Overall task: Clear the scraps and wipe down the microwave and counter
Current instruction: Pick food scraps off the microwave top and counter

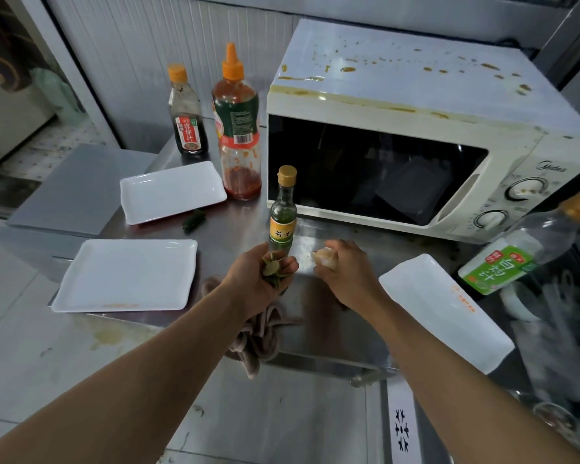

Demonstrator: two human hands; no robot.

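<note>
Left hand [260,274] has its fingers curled around green leaf scraps [271,266]. Right hand [344,272] pinches a pale scrap [323,256] just above the steel surface [318,316]. At 12 o'clock from both hands stands a small green bottle [283,212]. Microwave [416,128], its top spattered with orange stains, sits at 1 o'clock. Crumpled cloth [258,336] lies at 6 o'clock of the left hand, on the surface edge.

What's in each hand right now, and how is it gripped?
Left hand holds green leafy scraps, bunched in curled fingers. Right hand pinches a pale peel-like scrap at its fingertips; which part cannot be told.
</note>
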